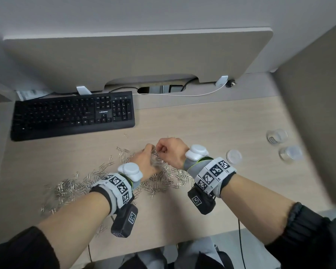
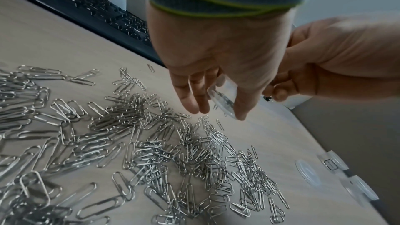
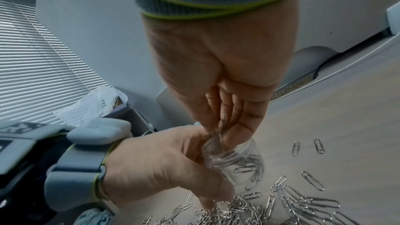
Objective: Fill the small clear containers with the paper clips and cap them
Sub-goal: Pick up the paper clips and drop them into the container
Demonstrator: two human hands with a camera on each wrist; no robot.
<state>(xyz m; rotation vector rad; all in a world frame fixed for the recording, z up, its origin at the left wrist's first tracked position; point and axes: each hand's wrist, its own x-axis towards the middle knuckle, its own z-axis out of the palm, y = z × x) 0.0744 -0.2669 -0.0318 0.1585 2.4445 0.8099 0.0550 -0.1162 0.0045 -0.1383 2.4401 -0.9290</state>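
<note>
My left hand [image 1: 146, 159] grips a small clear container [image 3: 236, 162] tilted just above the desk, with a few clips inside it. In the left wrist view the container [image 2: 223, 98] sits between the thumb and fingers of that hand [image 2: 216, 107]. My right hand [image 3: 218, 131] pinches several paper clips [image 3: 223, 123] at the container's mouth; in the head view this hand [image 1: 163, 150] meets the left one. A wide loose pile of silver paper clips [image 1: 97, 179] covers the desk under and left of both hands.
A loose clear lid [image 1: 234, 156] lies right of my hands. Two more clear containers [image 1: 277, 136] [image 1: 290, 153] stand at the far right near a partition. A black keyboard [image 1: 72, 115] sits at the back left, with a white cable [image 1: 182, 94] behind it.
</note>
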